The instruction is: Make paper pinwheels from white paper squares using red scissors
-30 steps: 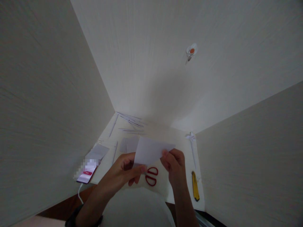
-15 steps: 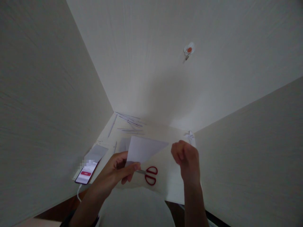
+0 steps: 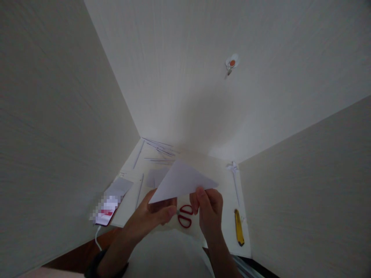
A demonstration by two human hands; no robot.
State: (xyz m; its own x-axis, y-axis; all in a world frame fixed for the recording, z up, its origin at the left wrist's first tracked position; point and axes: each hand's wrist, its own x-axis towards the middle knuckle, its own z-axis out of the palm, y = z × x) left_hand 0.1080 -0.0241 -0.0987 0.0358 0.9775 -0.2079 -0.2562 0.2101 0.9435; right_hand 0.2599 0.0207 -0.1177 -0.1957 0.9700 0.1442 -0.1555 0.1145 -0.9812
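White paper (image 3: 181, 180): folded to a triangle, flat, crisp edges, held above desk's (image 3: 220, 170) near edge.
Left hand (image 3: 156, 212): pinching paper's lower left.
Right hand (image 3: 208, 206): gripping its lower right edge.
Red scissors (image 3: 184, 216): on desk below.

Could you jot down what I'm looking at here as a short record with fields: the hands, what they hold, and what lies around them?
setting: white desk boxed in by pale walls
left hand: grips the lower left of a white triangular folded paper sheet
right hand: pinches the sheet's lower right edge
under the hands: red-handled scissors lying on the desk
right of the hands: yellow utility knife
left edge: phone with lit screen and white cable
far end: thin white paper strips
wall: orange-centred hook
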